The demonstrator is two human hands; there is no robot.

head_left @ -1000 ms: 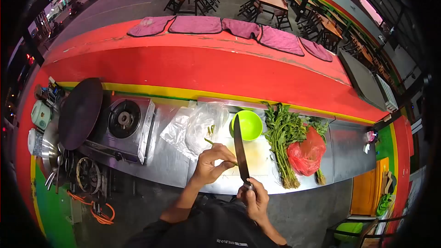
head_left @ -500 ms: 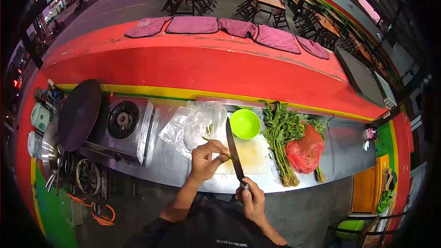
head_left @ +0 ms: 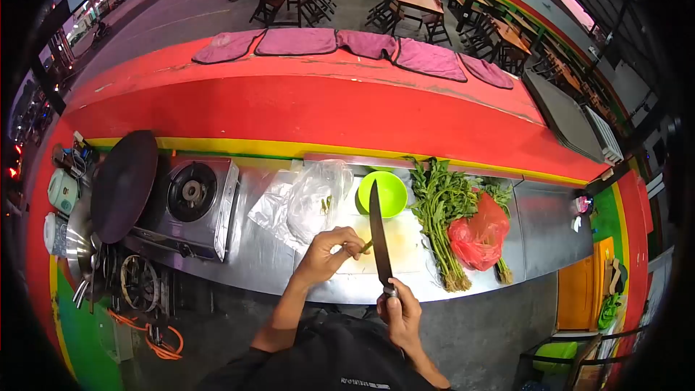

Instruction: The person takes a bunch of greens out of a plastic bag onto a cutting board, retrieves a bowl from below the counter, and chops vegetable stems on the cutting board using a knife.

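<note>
My left hand pinches a thin green vegetable piece between thumb and fingertips, above the cutting board. It is too small to tell its exact kind. My right hand is wrapped around the handle of a large knife, whose blade points up and away from me, just right of the piece. Below lies the pale cutting board, partly hidden by the blade. Behind it a bright green bowl is partly covered by the knife tip. To the left, a clear plastic bag has a few green bits showing.
Leafy greens with roots and a red plastic bag lie right of the board on the steel counter. A gas stove and a dark wok stand left. A red wall with pink cloths borders the back.
The knife has swung a little right and away from the green piece, its blade now more upright. My left hand keeps its pinch. The whole view has shifted slightly.
</note>
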